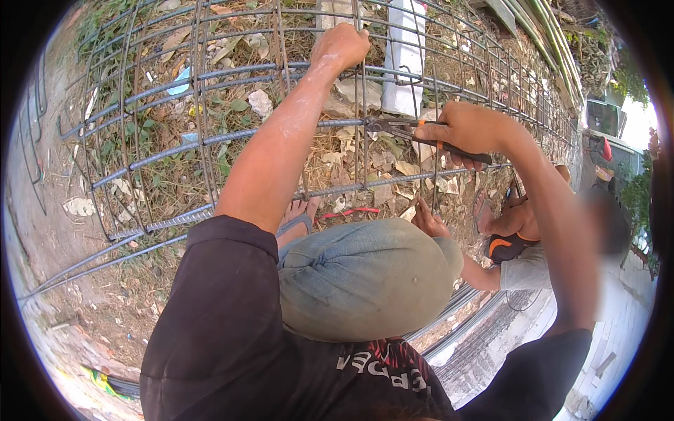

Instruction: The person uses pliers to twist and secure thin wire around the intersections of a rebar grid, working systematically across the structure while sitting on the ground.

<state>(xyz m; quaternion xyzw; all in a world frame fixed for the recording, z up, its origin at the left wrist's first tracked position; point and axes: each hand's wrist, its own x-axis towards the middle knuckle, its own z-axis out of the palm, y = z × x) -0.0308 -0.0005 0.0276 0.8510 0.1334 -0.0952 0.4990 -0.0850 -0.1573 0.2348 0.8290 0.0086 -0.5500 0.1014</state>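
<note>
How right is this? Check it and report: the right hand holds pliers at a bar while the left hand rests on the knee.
Wrong on the left hand: the head view shows it closed on the cage, not resting on the knee. The right hand does hold pliers at a bar.

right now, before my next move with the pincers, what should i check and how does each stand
1. Left hand gripping thin brown steel bar: ok.
2. Right hand holding dark metal pincers with orange bands: ok.
3. Pincers' head at ribbed blue-grey steel bar: ok.
4. Wire caught in the jaws: cannot tell, too small.
5. Co-worker's hand apart from pincers: ok.
6. Toes covered: not ok, bare.
</note>
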